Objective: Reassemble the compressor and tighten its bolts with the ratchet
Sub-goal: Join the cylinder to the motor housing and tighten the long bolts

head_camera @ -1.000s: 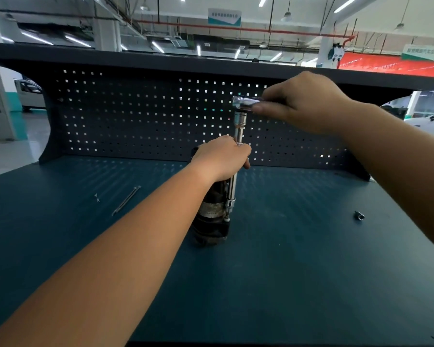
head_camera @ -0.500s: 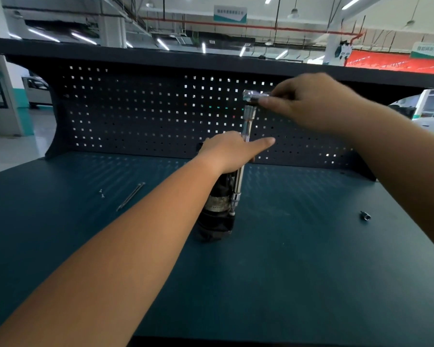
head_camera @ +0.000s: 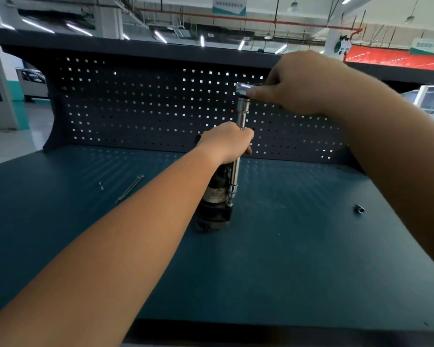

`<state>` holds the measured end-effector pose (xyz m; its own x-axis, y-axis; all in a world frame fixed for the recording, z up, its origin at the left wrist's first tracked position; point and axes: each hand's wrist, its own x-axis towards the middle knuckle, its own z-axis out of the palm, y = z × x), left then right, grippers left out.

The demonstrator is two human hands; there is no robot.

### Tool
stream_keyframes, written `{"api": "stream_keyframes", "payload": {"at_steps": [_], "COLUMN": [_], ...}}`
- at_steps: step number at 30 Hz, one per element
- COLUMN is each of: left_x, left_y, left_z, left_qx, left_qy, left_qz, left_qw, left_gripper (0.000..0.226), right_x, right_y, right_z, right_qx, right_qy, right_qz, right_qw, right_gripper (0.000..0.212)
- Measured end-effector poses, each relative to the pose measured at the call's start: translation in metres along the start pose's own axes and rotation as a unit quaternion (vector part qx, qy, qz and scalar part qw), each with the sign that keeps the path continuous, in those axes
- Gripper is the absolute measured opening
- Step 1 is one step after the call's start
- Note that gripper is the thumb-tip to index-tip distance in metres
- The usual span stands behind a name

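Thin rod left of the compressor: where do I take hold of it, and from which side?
Pinch the thin rod at its middle, from above, fingers across its length. It lies flat on the bench, slanting away to the right, nothing touching it; a mid-shaft hold should keep it level.

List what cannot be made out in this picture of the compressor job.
Head view:
The compressor top: hidden under the left hand.
The ratchet handle: covered by the right hand.
The bolt: hidden by the socket.
The small parts left on the bench: too small to identify.
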<state>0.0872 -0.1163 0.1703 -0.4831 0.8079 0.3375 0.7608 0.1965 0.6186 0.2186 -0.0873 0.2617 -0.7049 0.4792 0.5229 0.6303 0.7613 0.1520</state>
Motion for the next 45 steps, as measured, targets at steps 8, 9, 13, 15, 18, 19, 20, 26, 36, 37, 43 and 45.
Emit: {"api": "stream_keyframes", "payload": {"at_steps": [8,9,13,15,18,19,20,26,36,37,43,45], "left_x": [-0.005,-0.007,-0.011,-0.010,-0.009,-0.008,-0.008,-0.006,-0.001,-0.001,-0.002,-0.001], "left_y": [-0.002,-0.001,0.006,0.008,0.010,0.010,0.010,0.004,0.005,0.004,0.001,0.000], "left_z": [-0.006,-0.006,-0.002,-0.001,-0.002,-0.002,-0.003,-0.005,-0.002,-0.001,-0.004,-0.004], "left_qx": [-0.013,-0.011,0.001,0.008,0.013,0.016,0.020,0.002,0.021,0.020,-0.017,-0.021], "left_qy": [-0.025,-0.029,-0.041,-0.043,-0.045,-0.044,-0.041,-0.028,-0.009,-0.003,-0.015,-0.019], "left_qz": [-0.002,0.000,0.009,0.008,0.002,0.001,0.000,-0.024,-0.006,-0.008,-0.008,-0.004], "left_qw": [1.000,1.000,0.999,0.999,0.999,0.999,0.999,0.999,1.000,1.000,1.000,1.000], "left_gripper": [0.040,0.040,0.040,0.041,0.041,0.040,0.039,0.086,0.044,0.043,0.035,0.035], "right_x": [0.006,0.007,0.020,0.026,0.026,0.025,0.024,0.002,-0.029,-0.029,-0.016,-0.008], "right_y": [0.028,0.034,0.039,0.034,0.031,0.033,0.035,0.031,-0.010,-0.012,-0.002,0.005], "right_z": [-0.003,-0.002,0.012,0.027,0.044,0.047,0.048,0.021,-0.005,-0.005,-0.009,-0.008], "right_qx": [0.123,0.125,0.077,0.019,0.017,0.027,0.032,0.085,-0.077,-0.091,-0.124,-0.113], "right_qy": [-0.079,-0.092,-0.067,-0.003,0.022,0.022,0.019,-0.016,-0.005,-0.007,-0.014,-0.010], "right_qz": [-0.115,-0.123,-0.120,-0.119,-0.102,-0.098,-0.093,-0.077,-0.038,-0.032,-0.072,-0.065], "right_qw": [0.983,0.980,0.988,0.993,0.994,0.995,0.995,0.993,0.996,0.995,0.990,0.991], "right_gripper": [0.037,0.038,0.044,0.038,0.027,0.021,0.014,0.026,0.024,0.027,0.025,0.034]}}
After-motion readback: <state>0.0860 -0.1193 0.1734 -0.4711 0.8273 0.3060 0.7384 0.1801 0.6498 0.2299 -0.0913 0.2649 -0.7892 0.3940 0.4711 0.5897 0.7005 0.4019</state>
